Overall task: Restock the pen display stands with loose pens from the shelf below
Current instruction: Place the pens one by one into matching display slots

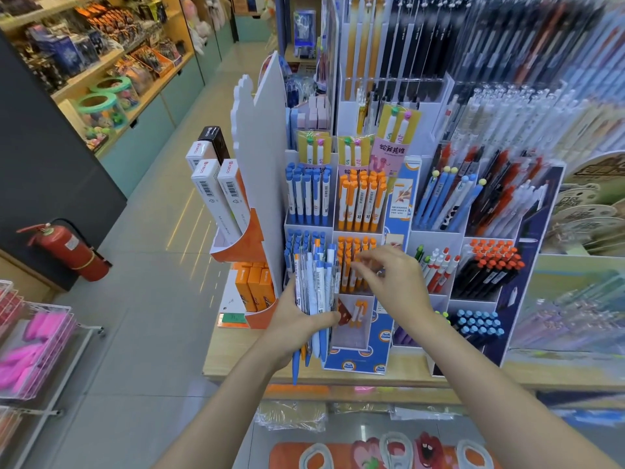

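Head view: left hand [297,319] has its fingers wrapped tight round a fat bundle of blue-and-white and orange plastic pens [313,289], held upright just in front of the tiered white cardboard display stand [309,228]. Right hand [392,279] reaches over the orange-pen compartment [355,262], fingers loosely curled at the caps; blur hides whether they pinch anything.
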A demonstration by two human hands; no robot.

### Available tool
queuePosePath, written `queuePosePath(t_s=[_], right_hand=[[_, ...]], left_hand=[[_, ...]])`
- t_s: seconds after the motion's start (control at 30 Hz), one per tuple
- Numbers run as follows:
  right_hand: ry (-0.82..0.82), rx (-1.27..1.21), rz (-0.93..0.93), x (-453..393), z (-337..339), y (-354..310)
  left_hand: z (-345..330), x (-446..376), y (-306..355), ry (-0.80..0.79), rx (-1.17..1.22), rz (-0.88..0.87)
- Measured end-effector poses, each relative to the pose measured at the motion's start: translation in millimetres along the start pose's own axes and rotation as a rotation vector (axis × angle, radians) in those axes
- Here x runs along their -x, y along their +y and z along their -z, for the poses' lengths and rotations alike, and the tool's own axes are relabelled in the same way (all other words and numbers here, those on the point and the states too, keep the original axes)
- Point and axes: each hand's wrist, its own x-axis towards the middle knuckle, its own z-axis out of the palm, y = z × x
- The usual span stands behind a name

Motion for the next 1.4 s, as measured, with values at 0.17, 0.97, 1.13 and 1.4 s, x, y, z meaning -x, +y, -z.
queuePosePath(t_s=[0.17,0.97,1.13,1.4], right_hand=[[-0.306,-0.497,-0.355,-27.4,34.5,-41.0],[-0.038,-0.288,-0.1,-17.0,68.6,-6.1],[-0.074,-0.152,0.006,-6.4,35.1,17.0],[-0.061,-0.149,0.029,-5.4,33.0,22.6]], left_hand=[[-2.5,9.2,3.3,-0.117,-0.065,-0.012],[-12.4,7.0,14.6,0.068,0.116,0.062],[-13.5,4.8,6.1,0.092,0.117,0.061],[-13.2,9.4,-0.9,0.125,0.12,0.074]])
